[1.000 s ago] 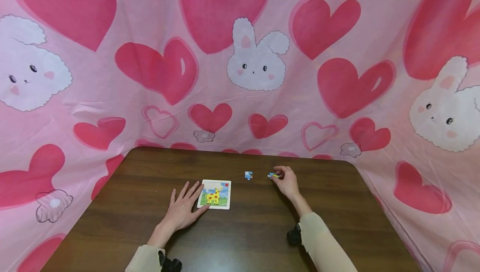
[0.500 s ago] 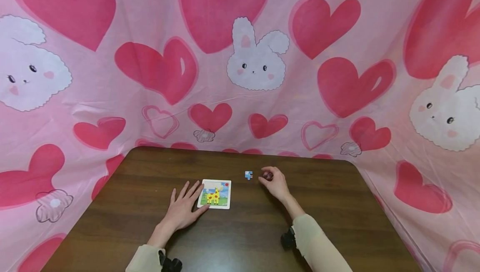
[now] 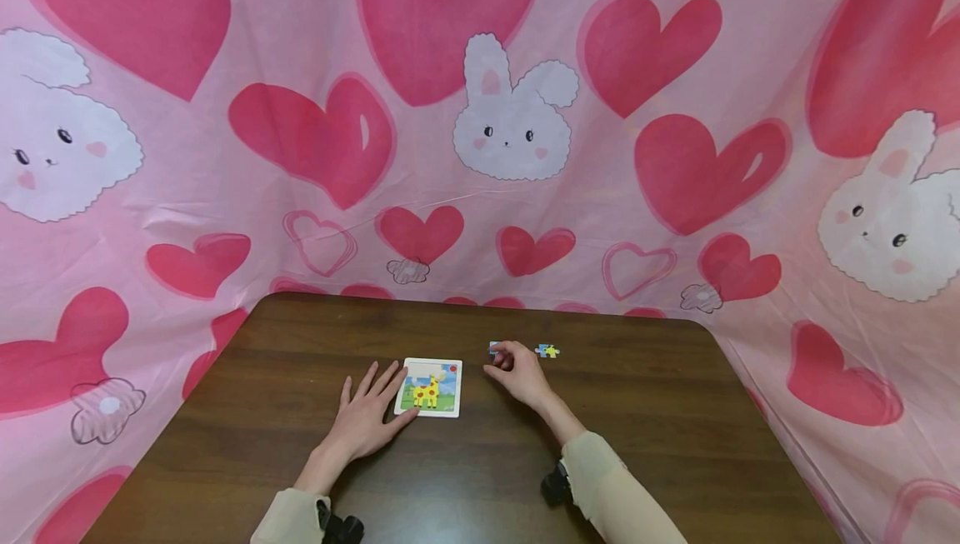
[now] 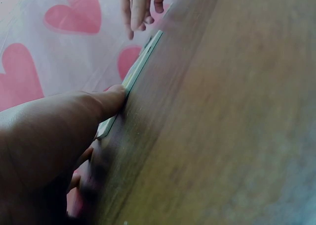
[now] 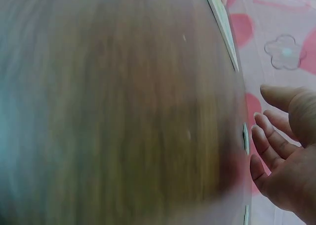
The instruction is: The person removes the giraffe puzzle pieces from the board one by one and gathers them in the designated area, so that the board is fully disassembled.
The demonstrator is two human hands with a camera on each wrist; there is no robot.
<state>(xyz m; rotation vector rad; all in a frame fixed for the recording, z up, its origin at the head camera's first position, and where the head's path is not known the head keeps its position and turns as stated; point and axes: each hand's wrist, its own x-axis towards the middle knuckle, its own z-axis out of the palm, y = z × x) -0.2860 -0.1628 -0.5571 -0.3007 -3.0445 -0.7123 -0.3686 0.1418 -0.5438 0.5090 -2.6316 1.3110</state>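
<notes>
Left hand (image 3: 367, 419) flat, fingers straight, thumb touching the puzzle board (image 3: 431, 388) edge. Right hand (image 3: 517, 373) relaxed, fingers loosely bent, reaching the blue piece (image 3: 494, 348) just past its fingertips; nothing grasped. I judge a careless fingertip could push that flat piece away instead of lifting it.

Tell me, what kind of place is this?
Probably a staged tabletop corner for play: a dark wooden table, a pink backdrop of hearts and bunnies draped round it, and a small giraffe puzzle board between two hands.
</notes>
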